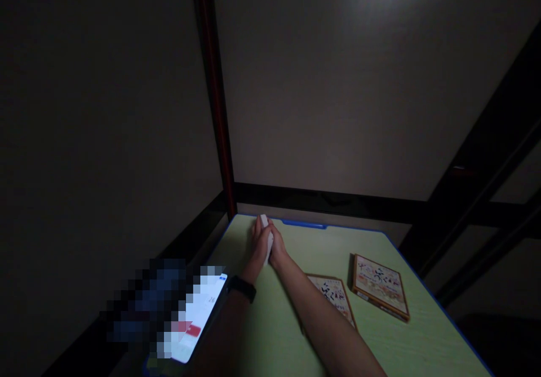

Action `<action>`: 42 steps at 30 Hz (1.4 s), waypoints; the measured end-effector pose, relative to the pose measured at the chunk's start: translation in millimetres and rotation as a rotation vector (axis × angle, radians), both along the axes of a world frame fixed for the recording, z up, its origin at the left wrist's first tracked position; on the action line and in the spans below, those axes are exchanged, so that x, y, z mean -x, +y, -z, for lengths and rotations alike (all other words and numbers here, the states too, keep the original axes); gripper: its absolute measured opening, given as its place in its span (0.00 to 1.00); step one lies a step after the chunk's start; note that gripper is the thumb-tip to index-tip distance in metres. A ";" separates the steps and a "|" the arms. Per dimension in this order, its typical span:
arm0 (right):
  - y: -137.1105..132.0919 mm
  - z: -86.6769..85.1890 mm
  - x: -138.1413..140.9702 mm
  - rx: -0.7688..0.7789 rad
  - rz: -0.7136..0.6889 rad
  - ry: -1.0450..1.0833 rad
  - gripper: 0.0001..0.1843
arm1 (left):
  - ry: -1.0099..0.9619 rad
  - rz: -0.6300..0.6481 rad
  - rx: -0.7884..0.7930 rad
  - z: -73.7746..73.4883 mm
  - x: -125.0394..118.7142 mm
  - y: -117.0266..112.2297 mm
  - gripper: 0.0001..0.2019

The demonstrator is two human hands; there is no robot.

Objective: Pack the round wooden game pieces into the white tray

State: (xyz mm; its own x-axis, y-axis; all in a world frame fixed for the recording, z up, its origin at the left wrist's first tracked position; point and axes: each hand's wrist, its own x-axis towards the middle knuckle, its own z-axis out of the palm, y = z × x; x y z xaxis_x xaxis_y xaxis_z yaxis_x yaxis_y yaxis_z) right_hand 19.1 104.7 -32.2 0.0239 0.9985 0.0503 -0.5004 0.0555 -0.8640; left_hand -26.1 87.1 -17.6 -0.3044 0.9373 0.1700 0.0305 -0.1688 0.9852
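Over the far left part of the green table, my left hand (258,246) and my right hand (278,245) are pressed together around a slim white block (269,244). Its narrow edge shows between the two palms, and one end sticks up past the fingers. What exactly the block is I cannot make out. A dark band (243,289) circles my left wrist. Under my right forearm lies a flat patterned box (336,293) with dark lettering, partly hidden by the arm.
A second flat patterned box (380,284) lies on the table (367,247) at the right. On the left edge, a phone (203,315) with its screen lit is partly pixelated. Dark-trimmed walls (329,112) stand close behind and to the left.
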 end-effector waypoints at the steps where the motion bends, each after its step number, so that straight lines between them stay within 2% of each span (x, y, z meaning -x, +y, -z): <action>1: 1.1 2.1 -1.5 0.018 0.009 0.036 0.23 | 0.077 -0.006 0.020 -1.8 -1.6 0.6 0.27; 4: 4.7 9.5 -6.3 0.064 0.033 0.106 0.21 | 0.227 0.012 0.058 -4.8 -3.4 0.0 0.30; 7: 8.7 17.3 -9.7 0.097 0.058 0.120 0.20 | 0.296 0.051 0.052 -2.5 -1.7 -1.4 0.29; 10: 11.6 23.2 -10.7 0.112 0.102 0.090 0.20 | 0.298 0.084 0.014 3.2 0.8 -0.8 0.29; 14: 11.5 25.7 -8.7 0.093 0.172 -0.018 0.19 | 0.206 0.113 -0.026 9.7 3.4 1.6 0.29; 24: -4.8 12.0 -14.2 -0.058 0.265 -0.560 0.14 | -0.224 0.026 -0.051 11.0 6.6 -0.4 0.25; 29: -15.5 1.2 -17.7 -0.130 0.268 -0.786 0.10 | -0.255 -0.038 -0.101 9.1 7.8 -1.8 0.23; 37: -23.3 -8.2 -14.9 -0.248 0.265 -0.958 0.16 | -0.151 -0.096 -0.160 5.0 14.7 -5.7 0.28; 42: -22.6 -7.4 -13.9 -0.261 0.278 -1.019 0.23 | -0.226 -0.147 -0.112 0.7 29.7 -3.4 0.21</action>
